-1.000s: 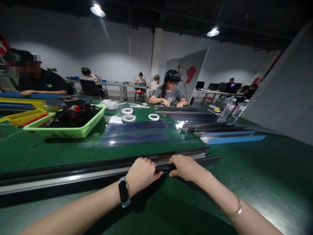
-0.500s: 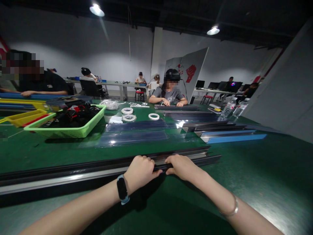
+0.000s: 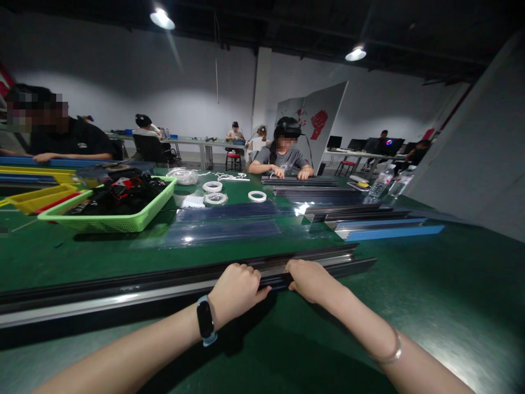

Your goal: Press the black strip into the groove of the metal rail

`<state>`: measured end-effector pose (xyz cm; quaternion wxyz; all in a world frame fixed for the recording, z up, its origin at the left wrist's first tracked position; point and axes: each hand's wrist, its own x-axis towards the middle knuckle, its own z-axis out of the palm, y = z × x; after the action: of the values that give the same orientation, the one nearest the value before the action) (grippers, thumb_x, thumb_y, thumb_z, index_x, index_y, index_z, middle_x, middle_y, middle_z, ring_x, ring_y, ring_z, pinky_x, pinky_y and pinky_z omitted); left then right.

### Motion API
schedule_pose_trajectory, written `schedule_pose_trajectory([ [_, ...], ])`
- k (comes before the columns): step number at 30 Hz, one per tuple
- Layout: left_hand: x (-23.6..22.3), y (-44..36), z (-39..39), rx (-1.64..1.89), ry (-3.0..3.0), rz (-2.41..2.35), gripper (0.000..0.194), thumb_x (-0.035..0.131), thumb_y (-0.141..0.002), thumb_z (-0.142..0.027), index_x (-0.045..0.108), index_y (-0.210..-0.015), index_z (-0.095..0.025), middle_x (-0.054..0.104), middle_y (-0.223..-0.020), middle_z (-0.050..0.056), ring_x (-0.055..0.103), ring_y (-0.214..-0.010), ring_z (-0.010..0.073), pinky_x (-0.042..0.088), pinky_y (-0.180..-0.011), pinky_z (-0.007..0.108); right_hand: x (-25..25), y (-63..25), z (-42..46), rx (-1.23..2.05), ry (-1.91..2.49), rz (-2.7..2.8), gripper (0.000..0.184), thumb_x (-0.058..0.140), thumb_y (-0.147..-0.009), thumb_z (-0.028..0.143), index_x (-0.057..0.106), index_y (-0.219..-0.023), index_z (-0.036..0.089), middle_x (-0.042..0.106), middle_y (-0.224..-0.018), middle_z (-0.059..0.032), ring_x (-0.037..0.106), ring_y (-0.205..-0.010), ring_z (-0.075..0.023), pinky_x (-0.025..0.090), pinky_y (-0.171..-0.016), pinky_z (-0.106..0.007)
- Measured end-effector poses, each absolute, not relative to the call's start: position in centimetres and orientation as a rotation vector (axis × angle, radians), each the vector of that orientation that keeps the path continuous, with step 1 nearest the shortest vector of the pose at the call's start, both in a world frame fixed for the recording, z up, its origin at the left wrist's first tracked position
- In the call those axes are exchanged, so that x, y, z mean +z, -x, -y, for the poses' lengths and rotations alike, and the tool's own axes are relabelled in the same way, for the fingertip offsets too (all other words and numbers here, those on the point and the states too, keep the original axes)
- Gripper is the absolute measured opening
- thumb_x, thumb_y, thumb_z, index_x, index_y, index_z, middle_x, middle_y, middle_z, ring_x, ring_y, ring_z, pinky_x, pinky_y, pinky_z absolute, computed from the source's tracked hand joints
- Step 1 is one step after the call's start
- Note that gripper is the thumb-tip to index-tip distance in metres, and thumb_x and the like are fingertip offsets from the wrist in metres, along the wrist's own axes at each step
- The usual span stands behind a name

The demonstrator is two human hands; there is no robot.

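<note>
A long dark channel profile (image 3: pixel 164 295) with a pale inner strip lies across the green table, running from the left edge to right of centre. My left hand (image 3: pixel 238 287), with a band on its wrist, is closed over the near wall of the profile, thumb along the front. Just to its right, my right hand (image 3: pixel 309 280) grips the same near wall, fingers curled over into the channel. A short stretch of dark edge shows between the hands. The fingertips inside the channel are hidden, so I cannot tell whether they press a thin strip there.
Behind the profile lie clear plastic sheets (image 3: pixel 223 232) and shorter profiles (image 3: pixel 353 212), one with a blue side (image 3: pixel 396 232). A green basket (image 3: pixel 139 221) of black items stands left, near white tape rolls (image 3: pixel 257 196). Water bottles (image 3: pixel 381 183) stand right. A co-worker (image 3: pixel 287 156) sits opposite.
The channel profile has shifted slightly right. My right hand has moved a little right along it, widening the gap to my left hand, which has barely moved.
</note>
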<state>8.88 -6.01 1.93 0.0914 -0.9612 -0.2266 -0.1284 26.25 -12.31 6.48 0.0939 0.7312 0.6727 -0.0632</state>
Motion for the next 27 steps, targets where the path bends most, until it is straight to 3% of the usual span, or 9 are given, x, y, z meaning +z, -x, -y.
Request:
schedule_pose_trajectory([
  [7,2.0,-8.8,6.0,-0.368,2.864,0.669,0.037,0.044,-0.088,-0.043,0.062,-0.076,-0.013,0.065,-0.071,0.009,0.062,-0.067,0.0225,0.047,-0.062,0.033,6.2,-25.7,12.4,-0.216,-2.095,-2.169,0.028,0.066,-0.074,0.031,0.064,-0.098,0.015,0.066,-0.099,-0.0104,0.063,-0.091,-0.0241,0.045,-0.074,-0.028],
  [27,2.4,-8.9,6.2,-0.377,2.869,0.693,0.034,0.046,-0.087,-0.041,0.061,-0.077,-0.012,0.064,-0.072,0.009,0.061,-0.069,0.0235,0.046,-0.062,0.034,6.5,-25.2,12.0,-0.295,-2.187,-2.06,0.028,0.066,-0.073,0.026,0.067,-0.101,0.019,0.068,-0.097,-0.0106,0.062,-0.096,-0.0251,0.044,-0.079,-0.029],
])
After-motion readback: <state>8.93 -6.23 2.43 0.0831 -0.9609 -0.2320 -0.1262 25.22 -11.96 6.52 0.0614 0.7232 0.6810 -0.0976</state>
